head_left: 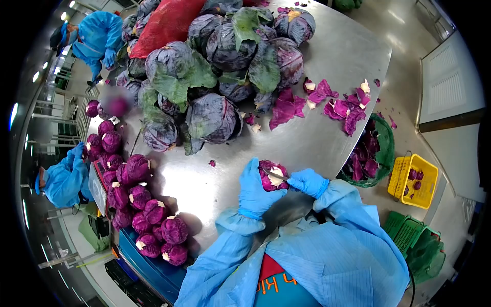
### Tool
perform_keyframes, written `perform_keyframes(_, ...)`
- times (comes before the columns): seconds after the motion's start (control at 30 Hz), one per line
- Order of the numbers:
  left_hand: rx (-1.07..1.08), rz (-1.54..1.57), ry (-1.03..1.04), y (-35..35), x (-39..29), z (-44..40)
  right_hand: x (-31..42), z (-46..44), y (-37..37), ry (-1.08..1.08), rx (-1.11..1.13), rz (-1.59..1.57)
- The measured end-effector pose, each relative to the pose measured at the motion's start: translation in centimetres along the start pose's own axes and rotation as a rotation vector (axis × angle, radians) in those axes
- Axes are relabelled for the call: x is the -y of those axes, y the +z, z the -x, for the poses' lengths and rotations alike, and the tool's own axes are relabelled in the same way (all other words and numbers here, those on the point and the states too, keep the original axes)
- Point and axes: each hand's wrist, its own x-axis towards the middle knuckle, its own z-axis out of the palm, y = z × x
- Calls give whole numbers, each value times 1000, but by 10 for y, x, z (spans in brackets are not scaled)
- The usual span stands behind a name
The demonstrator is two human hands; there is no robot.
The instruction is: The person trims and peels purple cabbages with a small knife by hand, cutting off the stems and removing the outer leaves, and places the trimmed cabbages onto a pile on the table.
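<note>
Both of my hands wear blue gloves. My left hand [254, 193] is wrapped around a red cabbage [268, 180] just above the metal table, its pale cut stem end facing my right side. In my right hand [308, 182] is a knife [276, 175], the blade lying across that white stem. The glove hides the knife's handle. Trimmed red cabbages [148, 212] are heaped on the table to the left. Ahead of my hands lies a pile of untrimmed cabbages [214, 118] with dull outer leaves, some of them green.
Loose purple leaves [288, 108] lie on the metal table [337, 56]. Beyond its right edge stand a green basket of leaves [387, 148], a yellow crate [432, 184] and a green crate [401, 230]. A red mesh sack [169, 24] rests at the back. Two people in blue gowns are at left.
</note>
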Motion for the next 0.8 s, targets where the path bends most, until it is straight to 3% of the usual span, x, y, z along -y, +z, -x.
perform_keyframes(0.23, -47, 53, -53, 2, -2, 1, 14, -22, -11, 113, 137, -15)
perform_keyframes(0.33, -68, 59, -53, 2, -3, -3, 49, -21, -11, 352, 117, 17)
perform_keyframes(0.43, -69, 88, -54, 6, 2, -6, 66, -22, -8, 437, 80, -4)
perform_keyframes(0.53, -9, 227, -100, -7, -6, -11, 48, -22, -2, 48, -19, 397)
perform_keyframes(0.63, -22, 285, -106, -5, -1, -7, 46, -24, 16, 15, -299, 682)
perform_keyframes(0.77, 6, 327, -70, -13, -9, -10, 47, -17, 11, 61, -251, 292)
perform_keyframes(0.8, -110, 223, -18, -6, -4, -6, 49, -14, 7, 86, -211, 285)
